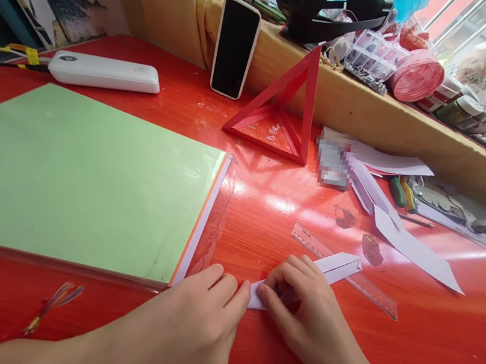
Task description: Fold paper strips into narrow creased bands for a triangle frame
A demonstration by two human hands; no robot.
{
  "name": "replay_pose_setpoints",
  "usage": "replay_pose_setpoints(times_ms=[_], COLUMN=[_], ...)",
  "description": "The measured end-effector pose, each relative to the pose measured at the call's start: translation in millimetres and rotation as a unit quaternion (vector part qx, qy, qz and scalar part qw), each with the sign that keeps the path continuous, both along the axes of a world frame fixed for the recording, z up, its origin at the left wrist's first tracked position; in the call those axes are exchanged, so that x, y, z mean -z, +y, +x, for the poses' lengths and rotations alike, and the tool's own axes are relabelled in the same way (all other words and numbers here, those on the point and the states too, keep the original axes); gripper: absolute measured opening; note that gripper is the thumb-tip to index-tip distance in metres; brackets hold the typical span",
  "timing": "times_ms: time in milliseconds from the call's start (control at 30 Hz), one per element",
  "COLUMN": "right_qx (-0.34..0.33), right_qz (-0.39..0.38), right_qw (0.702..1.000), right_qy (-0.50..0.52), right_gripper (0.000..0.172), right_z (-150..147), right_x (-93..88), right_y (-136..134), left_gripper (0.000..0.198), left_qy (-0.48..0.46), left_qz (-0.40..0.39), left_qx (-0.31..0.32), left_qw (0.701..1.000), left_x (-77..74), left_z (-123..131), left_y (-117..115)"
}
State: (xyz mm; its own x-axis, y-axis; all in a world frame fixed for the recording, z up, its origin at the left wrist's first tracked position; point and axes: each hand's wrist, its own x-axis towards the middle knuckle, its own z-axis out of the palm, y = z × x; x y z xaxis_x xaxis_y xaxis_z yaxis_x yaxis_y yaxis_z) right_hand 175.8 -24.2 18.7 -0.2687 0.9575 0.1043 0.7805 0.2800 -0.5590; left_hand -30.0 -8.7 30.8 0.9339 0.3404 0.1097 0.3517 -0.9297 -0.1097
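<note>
A narrow folded paper strip [340,266], pale lilac-white, lies slantwise near the front of the red table. My right hand [298,300] has its fingers bent over the strip's middle, with the thumb pressed on it. At the strip's lower left end, my left hand [210,305] pinches the paper between curled fingers. Under the strip's upper right part passes a clear ruler [372,295]. Behind stands a red folded-paper pyramid frame [309,107]. More lilac paper strips [416,244] lie to the right.
Left of my hands lies a pack of coloured paper [88,177], green on top, in a clear sleeve. A white power bank [108,73] with cables and a phone [236,47] are at the back. Pliers [401,192] lie right; a cluttered ledge [354,80] runs behind.
</note>
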Motion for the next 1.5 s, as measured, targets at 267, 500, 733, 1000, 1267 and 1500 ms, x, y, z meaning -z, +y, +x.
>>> replay_pose_setpoints(times_ms=[267,500,733,1000,1267,1500], right_qx=[0.007,0.007,0.000,0.009,0.008,0.014], right_qz=[-0.019,-0.016,-0.029,-0.028,-0.037,-0.038], right_qw=[1.000,1.000,0.999,0.999,0.999,0.999], right_qy=[-0.002,0.004,0.016,0.017,0.019,0.018], right_gripper=[0.015,0.016,0.018,0.017,0.019,0.019], right_z=[0,1,2,1,2,1], right_x=[-0.1,1.0,1.2,1.4,2.3,2.8], right_y=[-1,2,3,2,2,3], left_gripper=[0.028,0.029,0.034,0.034,0.040,0.030], left_qy=[-0.038,-0.060,-0.049,-0.050,-0.068,-0.064], left_qz=[0.013,0.006,0.003,-0.007,0.024,-0.002], left_qx=[-0.017,-0.021,-0.015,-0.011,-0.004,0.066], left_qw=[0.999,0.998,0.999,0.999,0.997,0.996], left_x=[-2.1,-2.1,-0.2,0.8,7.2,17.2], left_z=[1,3,-1,1,4,7], left_y=[-7,-7,-8,-8,-10,0])
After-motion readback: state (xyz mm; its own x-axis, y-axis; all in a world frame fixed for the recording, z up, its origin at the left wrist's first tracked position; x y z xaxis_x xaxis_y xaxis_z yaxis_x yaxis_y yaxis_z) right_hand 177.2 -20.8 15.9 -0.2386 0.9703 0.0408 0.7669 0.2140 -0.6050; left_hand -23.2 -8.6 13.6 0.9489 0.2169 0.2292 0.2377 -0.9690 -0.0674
